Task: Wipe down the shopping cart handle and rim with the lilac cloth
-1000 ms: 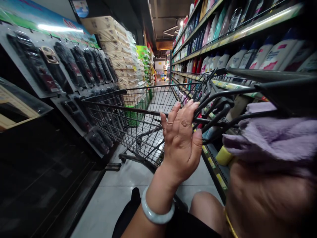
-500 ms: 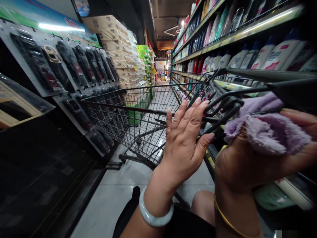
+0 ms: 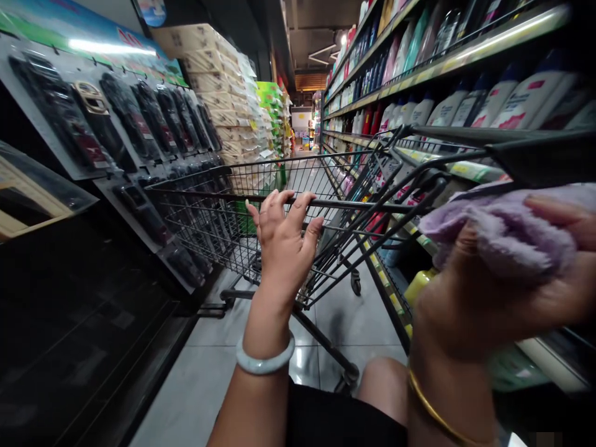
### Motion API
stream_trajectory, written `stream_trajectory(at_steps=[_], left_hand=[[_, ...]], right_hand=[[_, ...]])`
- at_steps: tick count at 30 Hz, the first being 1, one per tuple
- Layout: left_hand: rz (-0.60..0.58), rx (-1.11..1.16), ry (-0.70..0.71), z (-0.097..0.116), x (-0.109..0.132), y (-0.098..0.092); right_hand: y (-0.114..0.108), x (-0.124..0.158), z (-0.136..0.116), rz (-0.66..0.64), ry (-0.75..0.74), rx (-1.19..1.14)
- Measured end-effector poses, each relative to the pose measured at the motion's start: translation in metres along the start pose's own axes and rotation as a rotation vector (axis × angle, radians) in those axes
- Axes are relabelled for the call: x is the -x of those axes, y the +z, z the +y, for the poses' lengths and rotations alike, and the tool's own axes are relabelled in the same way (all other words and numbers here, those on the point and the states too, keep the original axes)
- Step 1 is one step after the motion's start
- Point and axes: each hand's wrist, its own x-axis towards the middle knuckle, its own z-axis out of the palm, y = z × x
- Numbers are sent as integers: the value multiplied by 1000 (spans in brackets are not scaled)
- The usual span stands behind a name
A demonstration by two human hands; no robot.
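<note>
My left hand (image 3: 284, 239), with a pale bangle on its wrist, lies against the near rail of a black wire shopping cart (image 3: 195, 197). Its fingers are spread and a little bent, fingertips at the rail and the thumb apart. At the right, my right hand (image 3: 470, 304) is closed on a fluffy lilac cloth (image 3: 516, 248). That cloth is wrapped about part of the cart's frame just below the dark handle (image 3: 540, 158); the part inside it is hidden. A gold bracelet (image 3: 435, 406) circles my right wrist.
Shelves of shampoo-like bottles (image 3: 521, 102) line the right side, close to the cart. Packaged belts (image 3: 125, 118) hang on the left, with stacked packs (image 3: 212, 74) beyond. A yellow bottle (image 3: 419, 285) stands low behind my right hand. My knee (image 3: 384, 379) is below the cart.
My left hand has moved left and away along the cart's rail. My right hand and the cloth have shifted slightly, the cloth now more bunched. The cart has changed position slightly.
</note>
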Motion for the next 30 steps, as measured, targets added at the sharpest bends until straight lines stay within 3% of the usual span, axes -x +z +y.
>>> stream_trajectory(at_steps=[2, 5, 8, 12, 14, 19, 24, 27, 30], left_hand=[[-10, -1, 16, 3, -2, -3], [-24, -4, 42, 6, -4, -8], [-38, -11, 60, 8, -5, -12], [-91, -8, 63, 12, -5, -11], [-113, 7, 70, 14, -4, -8], [-159, -11, 79, 24, -3, -3], [-288, -45, 43, 44, -3, -6], [-317, -22, 67, 52, -1, -5], [-325, 11, 101, 59, 3, -1]], right_hand=[[0, 13, -3, -27, -107, 19], [1, 25, -3, -190, -200, 51], [2, 24, 1, -281, -219, 67], [2, 14, 2, -273, -95, 18], [2, 11, 4, -279, -101, 28], [1, -3, 31, -275, -345, 112], [1, -26, 68, -187, -587, 227], [4, -18, 68, -159, -602, 303], [10, 9, 56, -236, -544, 334]])
